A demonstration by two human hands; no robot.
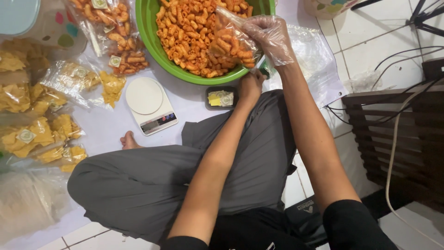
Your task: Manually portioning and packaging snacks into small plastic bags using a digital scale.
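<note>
A big green bowl full of orange tube-shaped snacks sits on the floor in front of my crossed legs. My right hand, in a thin clear plastic glove, holds a clear bag of the orange snacks over the bowl's near rim. My left hand is bare and curled just below the bowl's rim, beside a small black tray of yellow and white labels. Whether it holds anything is hidden.
A white kitchen scale stands left of the tray. Filled bags of orange snacks and yellow chips lie at the left. A dark wooden slatted rack and cables are at the right. Loose clear plastic lies beyond my right arm.
</note>
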